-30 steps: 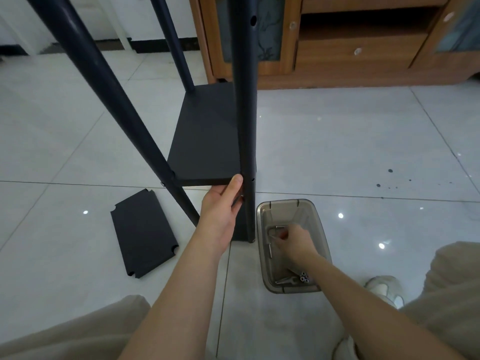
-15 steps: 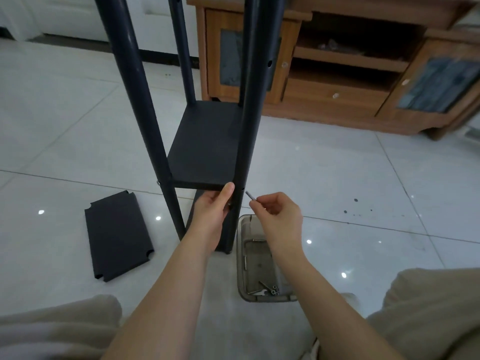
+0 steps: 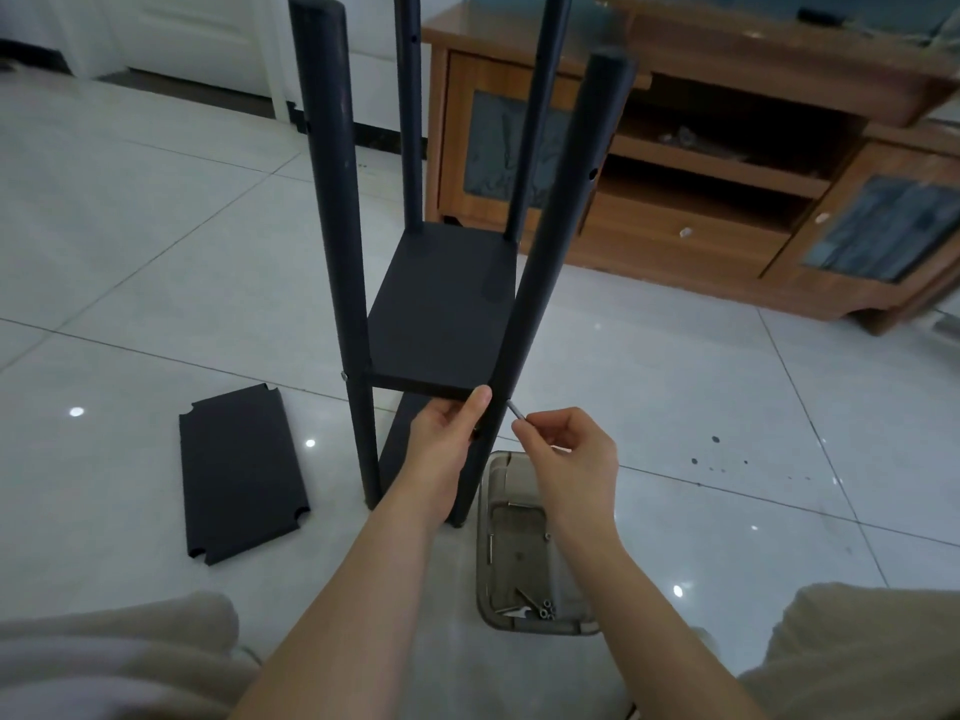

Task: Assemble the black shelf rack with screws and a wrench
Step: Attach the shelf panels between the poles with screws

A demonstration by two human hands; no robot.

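Head view: we've got the black shelf rack [image 3: 409, 148] standing upright on the floor [image 3: 156, 262]. What matters for the next move, in our judgement, is screw vs. post. The screw [image 3: 516, 409] sits pinched in the right hand [image 3: 566, 454], its long axis slanting up and to the left, tip right at the near-right post [image 3: 545, 283] at about the level of the shelf [image 3: 447, 324]. Tip looks touching or nearly so; we can't tell if it is in a hole yet (the hole itself is too small and dark to make out). So the target lies just left and a bit far of the right hand, which is the nearer one to that side of the post. The left hand [image 3: 441, 449] grips the shelf's near edge at that same corner, thumb up against the edge, fingers tucked under, on the other side of the post from the screw.

Around: near-left post [image 3: 332, 226] shows a screw head [image 3: 343, 376] at shelf level, so that corner looks done. A spare panel [image 3: 239, 470] lies flat on the floor to the left, well apart. A clear tray [image 3: 483, 537] w/ more hardware [image 3: 543, 610] sits on the floor just right of the rack's foot, under the right forearm. Wooden cabinet [image 3: 727, 210] stands far right. Nothing sits btw. screw and post; main risk, we'd say, is it going in crooked.
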